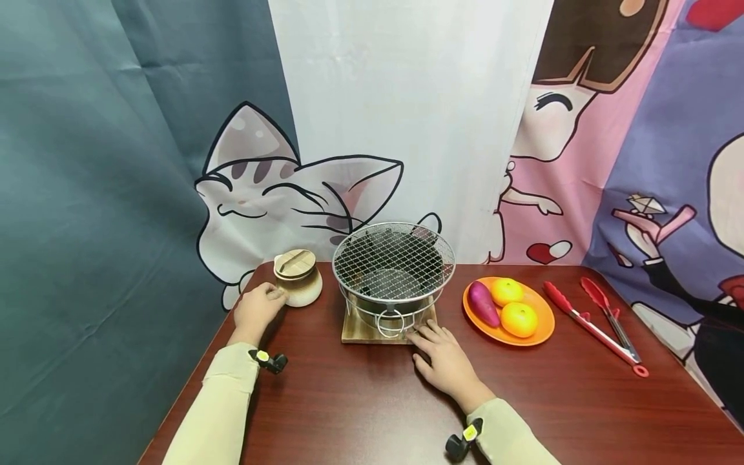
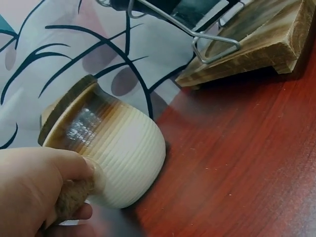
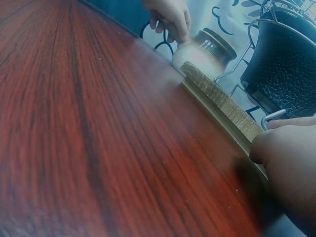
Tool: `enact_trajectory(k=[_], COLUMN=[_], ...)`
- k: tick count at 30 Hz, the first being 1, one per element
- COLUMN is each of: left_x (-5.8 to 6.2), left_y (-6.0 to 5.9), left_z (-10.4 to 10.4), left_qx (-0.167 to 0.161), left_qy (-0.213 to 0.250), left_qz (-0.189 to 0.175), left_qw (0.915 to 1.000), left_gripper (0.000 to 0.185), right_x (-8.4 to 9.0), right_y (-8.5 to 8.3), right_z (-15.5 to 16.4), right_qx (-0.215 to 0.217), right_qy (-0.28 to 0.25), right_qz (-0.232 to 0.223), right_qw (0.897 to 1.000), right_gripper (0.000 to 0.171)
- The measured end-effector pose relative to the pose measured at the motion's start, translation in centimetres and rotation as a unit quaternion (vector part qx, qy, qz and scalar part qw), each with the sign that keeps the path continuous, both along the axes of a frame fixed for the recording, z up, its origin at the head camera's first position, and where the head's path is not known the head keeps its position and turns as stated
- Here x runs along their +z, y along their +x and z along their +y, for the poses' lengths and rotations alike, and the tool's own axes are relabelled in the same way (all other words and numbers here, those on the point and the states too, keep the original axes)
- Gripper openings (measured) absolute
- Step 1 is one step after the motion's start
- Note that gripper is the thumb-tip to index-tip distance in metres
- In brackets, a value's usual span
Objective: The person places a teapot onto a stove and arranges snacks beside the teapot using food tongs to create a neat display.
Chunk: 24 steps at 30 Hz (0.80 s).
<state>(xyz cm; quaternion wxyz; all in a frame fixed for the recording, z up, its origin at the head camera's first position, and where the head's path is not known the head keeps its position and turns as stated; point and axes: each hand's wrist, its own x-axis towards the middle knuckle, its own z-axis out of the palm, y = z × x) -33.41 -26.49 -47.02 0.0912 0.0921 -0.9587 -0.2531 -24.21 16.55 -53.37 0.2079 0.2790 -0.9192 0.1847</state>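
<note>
At the left of the table stands a small ribbed ceramic pot (image 1: 303,292), cream below and brown at the neck, with a wooden lid (image 1: 296,263). My left hand (image 1: 258,312) grips its brown side handle (image 2: 75,197), thumb along the top in the left wrist view. In the middle is a tabletop stove with a round wire grill (image 1: 394,261) over a dark bowl, set on a wooden board (image 1: 356,329). My right hand (image 1: 444,358) rests at the board's front right corner, fingers spread beside the wire stand's front loop (image 1: 390,324). In the right wrist view its thumb lies at the board's edge.
An orange plate (image 1: 546,329) to the right holds a purple vegetable (image 1: 484,303) and two orange fruits (image 1: 519,320). Farther right lie red-handled tongs (image 1: 604,332). A curtain printed with cartoons (image 1: 418,129) hangs right behind the table's back edge.
</note>
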Motion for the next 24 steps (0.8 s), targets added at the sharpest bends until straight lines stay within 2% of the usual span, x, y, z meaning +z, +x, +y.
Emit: enact_trajectory(k=[3,7,10,14,18,24], left_x=[-0.17,-0.48,-0.65,-0.69,-0.59,-0.58], left_y=[0.13,0.47,0.66,0.58,0.34,0.10], left_z=[-0.14,-0.10,-0.01,-0.02,-0.03,0.19], left_qx=[0.006,0.024,0.035,0.042,0.040,0.046], left_qy=[0.017,0.090,0.165,0.236,0.249,0.222], left_qz=[0.002,0.013,0.012,-0.005,-0.024,-0.020], left_qw=[0.9998,0.9956,0.9856,0.9709,0.9673,0.9737], left_gripper=[0.049,0.049,0.046,0.043,0.045,0.042], right_x=[-0.08,-0.21,-0.28,-0.33,-0.37,-0.30], right_y=[-0.01,-0.08,-0.13,-0.17,-0.12,-0.09], right_z=[-0.02,-0.03,-0.03,-0.03,0.09,0.19], right_qx=[0.001,0.001,0.002,0.004,0.004,0.005], right_qy=[-0.001,-0.001,0.000,-0.002,-0.007,-0.011], right_qz=[-0.002,-0.001,-0.002,-0.002,0.003,0.007], right_qw=[1.000,1.000,1.000,1.000,1.000,1.000], right_gripper=[0.044,0.044,0.044,0.045,0.047,0.048])
